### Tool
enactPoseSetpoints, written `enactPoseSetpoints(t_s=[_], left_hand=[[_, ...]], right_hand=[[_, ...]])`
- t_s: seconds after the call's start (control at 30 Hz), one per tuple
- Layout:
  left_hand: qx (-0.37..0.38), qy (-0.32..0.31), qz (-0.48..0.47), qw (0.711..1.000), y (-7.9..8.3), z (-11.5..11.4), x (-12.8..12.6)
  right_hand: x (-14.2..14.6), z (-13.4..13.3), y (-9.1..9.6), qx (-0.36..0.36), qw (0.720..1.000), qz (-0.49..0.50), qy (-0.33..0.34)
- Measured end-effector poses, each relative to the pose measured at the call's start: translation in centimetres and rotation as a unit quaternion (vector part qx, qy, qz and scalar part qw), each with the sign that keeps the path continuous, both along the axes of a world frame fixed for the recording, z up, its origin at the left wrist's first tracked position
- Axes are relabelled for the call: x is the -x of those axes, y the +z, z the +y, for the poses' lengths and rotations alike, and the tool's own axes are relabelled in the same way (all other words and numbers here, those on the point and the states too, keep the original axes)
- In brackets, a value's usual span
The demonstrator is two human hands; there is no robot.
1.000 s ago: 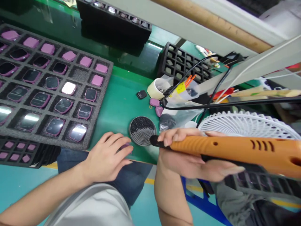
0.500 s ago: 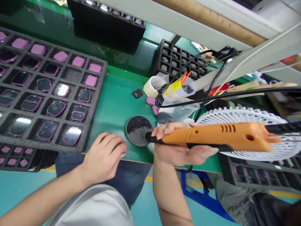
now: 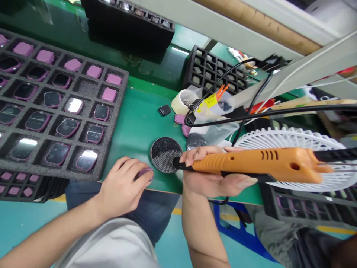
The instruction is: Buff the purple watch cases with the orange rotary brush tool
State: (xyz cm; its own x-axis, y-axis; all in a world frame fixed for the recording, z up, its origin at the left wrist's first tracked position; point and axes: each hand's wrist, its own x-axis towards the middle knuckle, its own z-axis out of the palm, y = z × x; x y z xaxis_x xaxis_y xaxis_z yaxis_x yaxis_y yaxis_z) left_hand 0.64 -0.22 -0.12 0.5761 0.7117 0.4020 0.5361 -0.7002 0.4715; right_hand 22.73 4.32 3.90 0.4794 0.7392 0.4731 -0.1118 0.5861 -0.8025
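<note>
My left hand rests at the near edge of the green bench, fingers curled over a small purple watch case. My right hand grips an orange electric screwdriver that lies nearly level, its black tip over the right rim of a round black dish of tiny screws. The dish sits between my two hands.
A grey foam tray of several purple watch cases fills the left. A tape roll, a black chip, loose purple cases, plastic bags and black cables lie behind the dish. A white fan stands right; black grid trays at back.
The screwdriver has swung from low on the right to nearly level, its tip staying by the dish. My left hand closed a little more over the purple case.
</note>
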Motion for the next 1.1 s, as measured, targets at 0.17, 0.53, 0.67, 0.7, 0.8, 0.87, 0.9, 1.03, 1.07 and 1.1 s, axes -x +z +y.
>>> enactPoseSetpoints(t_s=[0.17,0.53,0.67,0.7,0.8,0.87,0.9,1.03,1.07,1.1], left_hand=[[-0.016,-0.009,-0.014,1.0,-0.3,0.0,0.0],[-0.012,-0.002,0.0,1.0,0.1,0.2,-0.2],[-0.006,-0.004,0.0,1.0,0.0,0.1,-0.2],[-0.006,-0.004,-0.002,1.0,0.0,0.1,-0.2],[-0.007,-0.004,-0.003,1.0,0.0,0.0,-0.2],[-0.011,-0.002,-0.005,1.0,0.0,0.0,-0.2],[-0.013,-0.001,-0.005,1.0,0.0,0.0,-0.2],[-0.013,-0.001,-0.004,1.0,0.0,0.0,-0.2],[-0.013,-0.001,-0.003,1.0,0.0,0.1,-0.3],[-0.013,-0.001,-0.004,1.0,-0.1,0.1,-0.3]], right_hand=[[0.0,-1.5,1.8,0.005,1.0,-0.009,0.027],[3.7,-3.8,3.2,0.061,0.993,0.0,0.102],[4.2,-3.4,2.6,0.054,0.992,-0.01,0.114],[4.2,-3.3,2.5,0.055,0.992,-0.013,0.116],[4.2,-3.3,2.4,0.058,0.993,-0.009,0.107],[4.2,-3.4,2.3,0.055,0.993,-0.006,0.104],[4.2,-3.4,2.3,0.054,0.993,-0.008,0.105],[4.2,-3.3,2.2,0.062,0.992,-0.013,0.11],[4.2,-3.3,2.2,0.062,0.992,-0.012,0.11],[4.2,-3.3,2.2,0.06,0.992,-0.011,0.111]])
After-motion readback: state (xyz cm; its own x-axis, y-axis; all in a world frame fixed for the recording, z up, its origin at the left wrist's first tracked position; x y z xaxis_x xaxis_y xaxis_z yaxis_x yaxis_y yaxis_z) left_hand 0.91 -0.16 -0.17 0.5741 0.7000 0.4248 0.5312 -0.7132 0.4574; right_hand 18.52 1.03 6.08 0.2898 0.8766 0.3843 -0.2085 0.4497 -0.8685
